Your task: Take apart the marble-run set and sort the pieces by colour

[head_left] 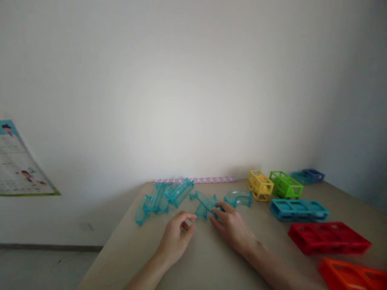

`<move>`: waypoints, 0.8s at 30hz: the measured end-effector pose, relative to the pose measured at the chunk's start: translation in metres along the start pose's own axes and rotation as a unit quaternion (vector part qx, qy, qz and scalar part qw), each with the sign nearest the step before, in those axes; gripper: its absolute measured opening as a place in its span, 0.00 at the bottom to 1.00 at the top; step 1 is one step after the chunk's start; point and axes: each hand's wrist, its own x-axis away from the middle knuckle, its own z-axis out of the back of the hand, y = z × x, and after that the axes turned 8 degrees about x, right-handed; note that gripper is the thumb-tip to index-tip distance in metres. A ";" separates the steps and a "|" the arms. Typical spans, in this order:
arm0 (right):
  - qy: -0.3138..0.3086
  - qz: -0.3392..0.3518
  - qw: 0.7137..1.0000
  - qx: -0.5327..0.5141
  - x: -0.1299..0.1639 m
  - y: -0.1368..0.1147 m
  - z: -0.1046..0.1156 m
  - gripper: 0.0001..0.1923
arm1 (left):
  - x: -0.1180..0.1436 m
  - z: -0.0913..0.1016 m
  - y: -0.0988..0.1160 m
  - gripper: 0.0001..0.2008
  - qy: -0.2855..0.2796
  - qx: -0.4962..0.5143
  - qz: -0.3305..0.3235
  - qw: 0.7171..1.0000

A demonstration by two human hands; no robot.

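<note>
Both hands rest on the table (193, 266) near its middle, the left hand (177, 237) just left of the right hand (232, 229). Between and just beyond them lies a curved track piece (204, 205), the right fingertips touching it. Farther left sits a cluster of track pieces (163, 197); to the right, an elbow piece (238, 198). Right of that lie open-frame blocks (273, 185), with longer frames (328, 237) nearer along the right edge. A patterned strip (196, 180) lies along the far edge.
</note>
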 end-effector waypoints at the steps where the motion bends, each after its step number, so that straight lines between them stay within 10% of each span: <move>1: 0.014 -0.008 1.000 -0.018 0.000 0.001 0.001 0.13 | -0.001 0.001 0.000 0.13 0.004 -0.012 -0.006 1.000; 10: 0.140 -0.130 0.951 -0.242 0.002 -0.002 0.009 0.18 | 0.002 0.003 0.012 0.26 -0.115 -0.176 -0.075 0.975; 17: 0.123 -0.214 0.795 -0.555 0.005 0.001 0.001 0.28 | 0.004 0.004 0.015 0.26 -0.100 -0.219 -0.094 0.966; 24: 0.069 -0.279 0.654 -0.700 0.005 -0.014 -0.003 0.15 | 0.004 0.005 0.018 0.27 -0.129 -0.224 -0.094 0.961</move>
